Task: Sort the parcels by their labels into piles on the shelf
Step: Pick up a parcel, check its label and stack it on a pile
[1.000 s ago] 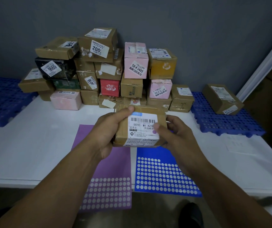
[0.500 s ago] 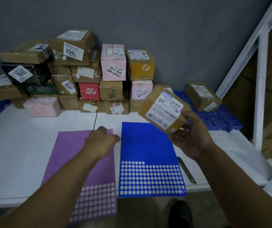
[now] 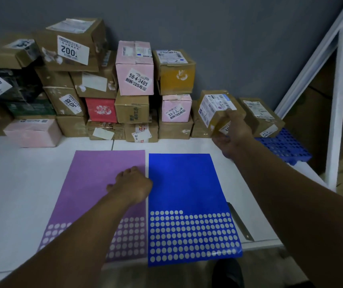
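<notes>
My right hand (image 3: 233, 136) grips a small brown parcel (image 3: 216, 110) with a white barcode label, tilted in the air at the right end of the parcel stack. Just right of it another brown parcel (image 3: 258, 115) lies on a blue plastic pallet (image 3: 284, 146). My left hand (image 3: 133, 185) hovers with loosely curled fingers over the purple sticker sheet (image 3: 95, 183), holding nothing. A blue sticker sheet (image 3: 185, 188) lies beside the purple one. Several stacked parcels, among them a pink box (image 3: 135, 67), stand against the wall.
The white shelf surface (image 3: 17, 190) carries both sheets near its front edge. A thin metal blade (image 3: 240, 222) lies right of the blue sheet. White shelf posts (image 3: 336, 113) rise at the right, with cardboard behind them. A dark shoe (image 3: 227, 273) shows below the shelf edge.
My right hand carried the parcel away from me to the right, toward the pallet. My left hand let go of it and dropped over the purple sheet. The view turned right.
</notes>
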